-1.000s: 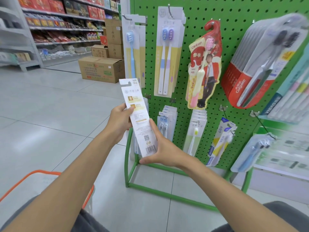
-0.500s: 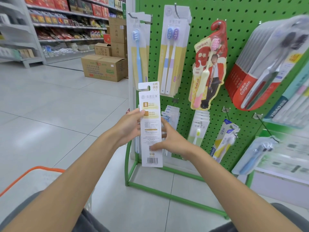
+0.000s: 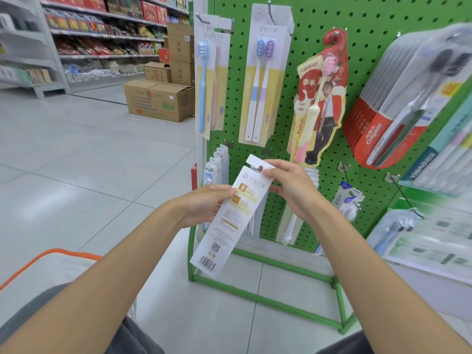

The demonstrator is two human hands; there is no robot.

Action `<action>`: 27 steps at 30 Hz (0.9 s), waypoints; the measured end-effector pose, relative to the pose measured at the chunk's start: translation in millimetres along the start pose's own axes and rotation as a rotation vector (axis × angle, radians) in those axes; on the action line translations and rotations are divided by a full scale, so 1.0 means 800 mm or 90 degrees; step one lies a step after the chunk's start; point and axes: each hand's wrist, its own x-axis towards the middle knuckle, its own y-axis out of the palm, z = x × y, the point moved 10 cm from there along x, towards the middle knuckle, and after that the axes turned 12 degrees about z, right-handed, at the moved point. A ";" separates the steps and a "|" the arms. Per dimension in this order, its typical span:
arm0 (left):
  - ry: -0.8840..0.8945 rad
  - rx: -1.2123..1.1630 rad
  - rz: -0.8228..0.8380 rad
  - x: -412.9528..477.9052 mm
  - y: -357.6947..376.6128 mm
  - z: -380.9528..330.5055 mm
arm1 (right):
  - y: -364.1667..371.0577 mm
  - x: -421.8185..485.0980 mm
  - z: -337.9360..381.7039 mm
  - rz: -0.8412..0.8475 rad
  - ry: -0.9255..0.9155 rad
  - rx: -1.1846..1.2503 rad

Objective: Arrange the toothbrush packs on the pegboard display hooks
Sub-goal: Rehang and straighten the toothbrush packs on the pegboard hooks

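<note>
A long white toothbrush pack (image 3: 227, 218) shows its printed back with a barcode at the bottom and is tilted, top to the right. My left hand (image 3: 204, 203) grips its left edge near the middle. My right hand (image 3: 293, 187) pinches its top by the hang hole. The pack is in front of the green pegboard (image 3: 306, 19), below the upper hooks. On those hooks hang a blue-and-pink toothbrush pack (image 3: 209, 80) and a blue-and-purple twin pack (image 3: 263, 80).
A red canban pack (image 3: 321, 98) and red Colgate packs (image 3: 398, 103) hang further right. Smaller packs (image 3: 217, 164) fill the lower hooks. An orange-rimmed basket (image 3: 53, 267) sits at the lower left. Cardboard boxes (image 3: 158, 100) and store shelves (image 3: 102, 37) stand behind.
The pack has tilted from upright to leaning right. My right hand moved up from the pack's lower half to its top by the hang hole. My left hand still holds the left edge.
</note>
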 end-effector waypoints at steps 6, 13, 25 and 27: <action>-0.012 -0.019 0.012 -0.001 0.004 -0.002 | -0.002 -0.004 0.006 -0.008 -0.015 0.011; -0.035 -0.039 0.179 -0.002 0.039 0.001 | 0.025 0.000 -0.002 0.064 -0.017 0.220; 0.028 0.135 -0.109 0.002 -0.011 -0.012 | 0.055 -0.004 0.007 0.164 -0.011 0.247; 0.078 0.160 -0.184 0.001 -0.025 -0.020 | 0.050 -0.005 0.006 0.139 -0.014 0.226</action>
